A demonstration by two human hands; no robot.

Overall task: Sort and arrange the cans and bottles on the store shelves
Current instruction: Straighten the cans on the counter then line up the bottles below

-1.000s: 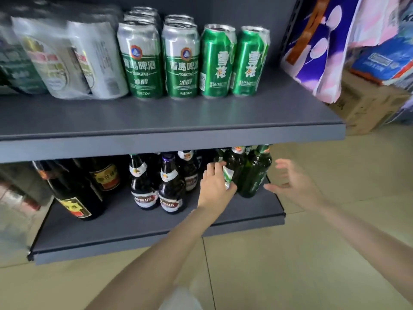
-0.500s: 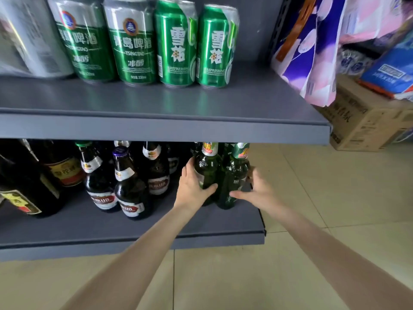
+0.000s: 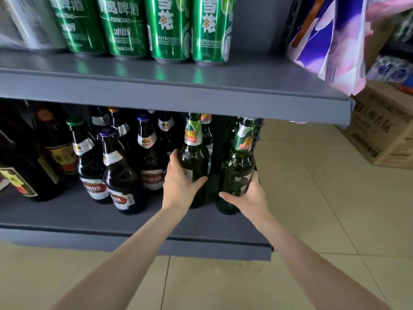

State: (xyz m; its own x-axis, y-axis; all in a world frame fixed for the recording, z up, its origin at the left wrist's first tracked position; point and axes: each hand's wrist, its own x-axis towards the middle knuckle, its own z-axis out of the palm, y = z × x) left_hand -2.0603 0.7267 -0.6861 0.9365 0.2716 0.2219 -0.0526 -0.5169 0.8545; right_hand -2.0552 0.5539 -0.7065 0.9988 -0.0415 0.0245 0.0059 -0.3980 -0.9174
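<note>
Both hands are on green glass bottles at the right end of the lower shelf [image 3: 67,217], near its front edge. Left hand [image 3: 178,186] wraps the left green bottle [image 3: 194,157]: thumb across the front of the body, fingers round the left side. Right hand [image 3: 250,195] grips the right green bottle [image 3: 238,166] low on its body, thumb in front, fingers round the right side over the label. Both bottles stand upright w/ a dark gap between them, not touching. Right bottle sits just inside the shelf's right edge. More green bottle necks show behind them, partly hidden.

To the left on the same shelf: brown beer bottles [image 3: 120,175] w/ white and red labels, two at the front, others behind, upright and packed close. Further left, larger dark bottles [image 3: 26,166] toward the left edge, blurred.

Upper shelf [image 3: 201,95]: row of green cans [image 3: 169,30] upright along the back, four clear, tops cut off by the frame; a blurred pale pack at far left.

Right of the shelving: a purple and pink bag [image 3: 330,36] hangs past the upper shelf's right corner; a cardboard box [image 3: 384,135] sits on the tiled floor [image 3: 312,198].
</note>
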